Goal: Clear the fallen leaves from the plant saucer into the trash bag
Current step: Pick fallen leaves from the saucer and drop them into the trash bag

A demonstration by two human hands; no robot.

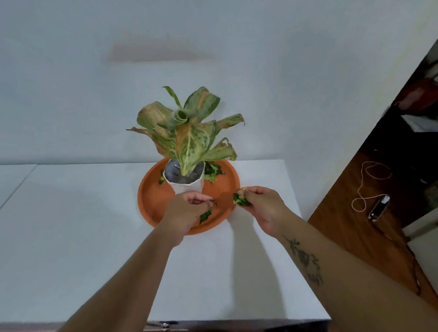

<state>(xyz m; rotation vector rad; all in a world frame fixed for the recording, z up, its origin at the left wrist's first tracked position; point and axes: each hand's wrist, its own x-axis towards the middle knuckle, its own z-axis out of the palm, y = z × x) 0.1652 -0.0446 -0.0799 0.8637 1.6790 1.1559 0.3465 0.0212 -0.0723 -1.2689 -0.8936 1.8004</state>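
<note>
The orange saucer [151, 195] sits on the white table [72, 234], near the wall. A white pot [187, 187] stands upright in the back half of the saucer and holds 1 plant [186, 131] with yellowing, brown-edged leaves. Its soil is mostly hidden by the foliage.

Contents of the saucer: a cluster of green leaf pieces [212, 172] lies behind and to the right of the pot, touching its side. 1 small leaf scrap [161, 179] lies at the pot's left side. The front left floor of the saucer is bare.

The left hand [186, 209] is over the front of the saucer, fingers pinched on a dark green leaf [205, 214] that hangs below them. The right hand [261, 205] is at the saucer's right rim, fingers closed on a bunch of leaves [240, 200]. The hands are near each other but not touching.

No trash bag can be made out in this view.
</note>
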